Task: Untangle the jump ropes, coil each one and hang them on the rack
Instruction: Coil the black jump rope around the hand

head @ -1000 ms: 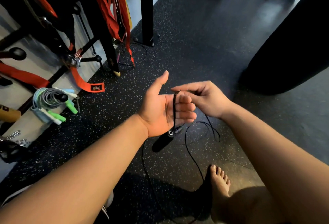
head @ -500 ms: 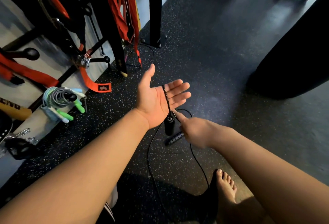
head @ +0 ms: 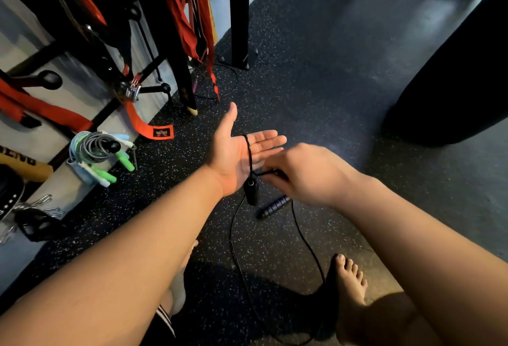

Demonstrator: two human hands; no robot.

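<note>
Jump rope (head: 248, 150): black cord draped across left hand (head: 233, 158), fingers straight, apart. Right hand (head: 302, 178) now up beside palm, no longer below it; fingers curled, pinching cord. Next wrap starting, coil barely begun. Cord's long axis thumb web to wrist; handle (head: 251, 193) hanging off palm's heel edge, pointing down at floor (head: 330, 84); second handle (head: 273, 206) flat on floor.
</note>
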